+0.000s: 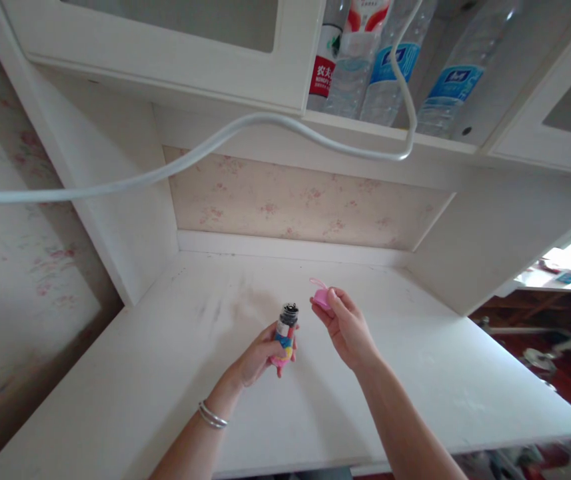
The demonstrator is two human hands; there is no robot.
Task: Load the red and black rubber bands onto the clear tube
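Note:
My left hand point(260, 353) is closed around a small clear bottle point(285, 333) with layers of colour in it: black near the neck, then white and red, blue, yellow, and pink at the base. Its mouth is uncovered, and dark curled bits show at the top. To the right of the bottle and a little higher, my right hand point(348, 327) pinches a pink cap point(322, 297) with a thin pink loop on it. Cap and bottle are apart. Both hands are above the white desktop point(205, 373).
A white cable point(260, 120) crosses in front of the upper view. Several plastic bottles point(385, 73) stand in the open cabinet above the desk. White side panels point(110, 173) and a floral-papered back wall point(290, 200) bound the desk. Beyond its right edge lies a cluttered dark-red floor point(530, 373).

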